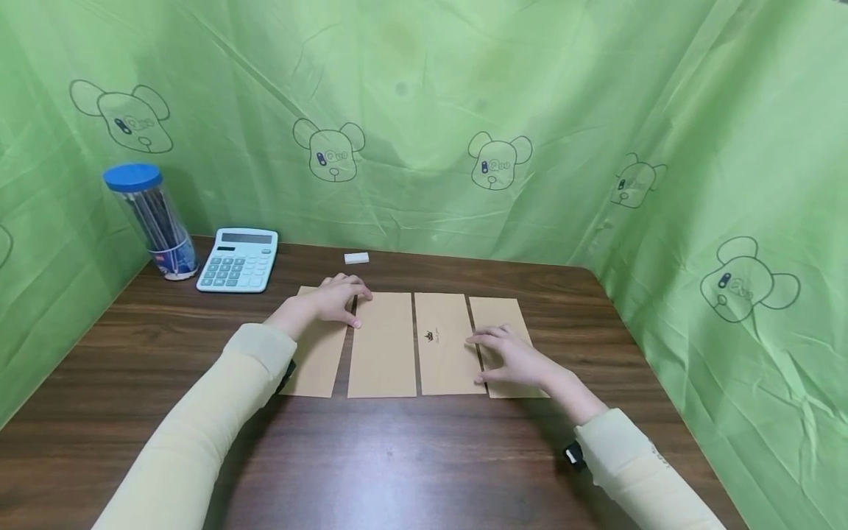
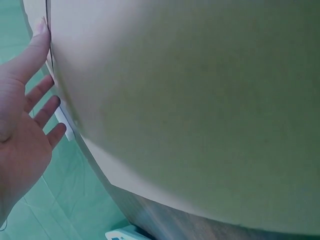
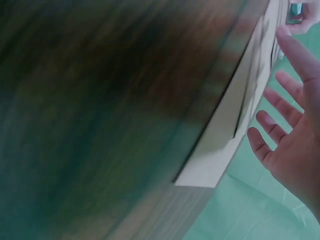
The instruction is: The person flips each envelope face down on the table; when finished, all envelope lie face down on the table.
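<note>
Several flat brown kraft-paper rectangles lie side by side in a row in the head view. My left hand [image 1: 334,300] rests over the leftmost rectangle [image 1: 316,368], its thumb and fingertips at the left edge of the adjoining plain rectangle [image 1: 383,350]. Fingers spread, my right hand [image 1: 510,358] lies over the rightmost rectangle [image 1: 497,311]; its fingertips reach the right edge of the rectangle with a small crown print [image 1: 445,368]. In the left wrist view, the left thumb [image 2: 37,42] is by a narrow dark gap. The right wrist view shows extended right fingers [image 3: 282,105].
At the back left of the dark wooden table [image 1: 391,456] stand a blue-lidded clear jar of pens [image 1: 155,221] and a light-blue calculator [image 1: 240,260]. A small white block [image 1: 356,258] lies near the back edge. Green curtains [image 1: 411,88] with bear drawings surround the table.
</note>
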The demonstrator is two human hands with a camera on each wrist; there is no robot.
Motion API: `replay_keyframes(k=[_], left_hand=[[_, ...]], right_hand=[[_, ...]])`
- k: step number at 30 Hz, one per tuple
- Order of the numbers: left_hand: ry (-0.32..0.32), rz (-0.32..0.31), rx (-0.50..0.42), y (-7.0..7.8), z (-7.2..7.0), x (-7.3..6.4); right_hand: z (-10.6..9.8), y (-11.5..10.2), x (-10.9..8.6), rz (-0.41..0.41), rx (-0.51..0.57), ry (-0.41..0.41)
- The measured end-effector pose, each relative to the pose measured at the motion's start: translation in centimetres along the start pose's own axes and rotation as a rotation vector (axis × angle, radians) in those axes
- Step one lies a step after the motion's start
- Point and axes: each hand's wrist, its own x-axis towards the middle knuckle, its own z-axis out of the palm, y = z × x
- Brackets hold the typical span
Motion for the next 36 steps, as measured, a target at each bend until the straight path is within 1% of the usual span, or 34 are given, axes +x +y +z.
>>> replay_keyframes(k=[3, 5, 8, 11, 13, 17, 19, 20, 23, 27, 31, 36], left_hand=[[0.003, 0.010, -0.007, 0.1, 0.0, 0.1], [-0.003, 0.004, -0.015, 0.2, -0.1, 0.2], [-0.027, -0.012, -0.022, 0.3, -0.5, 0.3], [-0.067, -0.028, -0.014, 0.5, -1.2, 0.6], [-0.096, -0.047, -0.014, 0.8, -1.9, 0.8], [-0.159, -0.108, -0.006, 1.4, -2.9, 1.5], [-0.166, -0.129, 0.001, 1.8, -3.0, 2.1], [-0.163, -0.129, 0.003, 2.1, -2.9, 2.5], [-0.120, -0.102, 0.003, 3.2, -2.3, 3.8], [-0.062, -0.046, -0.031, 5.0, -1.0, 5.7], [-0.059, -0.020, -0.052, 6.5, 0.1, 6.9], [-0.066, -0.010, -0.052, 7.4, 1.1, 7.7]], right_hand=[[0.2, 0.5, -0.3, -0.005, -0.011, -0.019], [0.4, 0.6, -0.4, -0.008, -0.018, -0.027], [0.5, 0.6, -0.5, -0.015, -0.046, -0.026], [0.5, 0.4, -0.5, -0.010, -0.078, -0.037], [0.4, 0.2, -0.4, 0.000, -0.083, -0.051], [0.2, 0.0, -0.1, 0.017, -0.088, -0.073], [0.2, 0.0, 0.0, 0.017, -0.091, -0.075], [0.2, 0.0, 0.0, 0.017, -0.091, -0.077], [0.2, 0.0, -0.1, 0.018, -0.088, -0.079], [0.1, 0.0, -0.3, 0.018, -0.090, -0.072], [0.1, 0.0, -0.3, 0.018, -0.096, -0.075], [0.1, 0.0, -0.1, 0.032, -0.100, -0.092]])
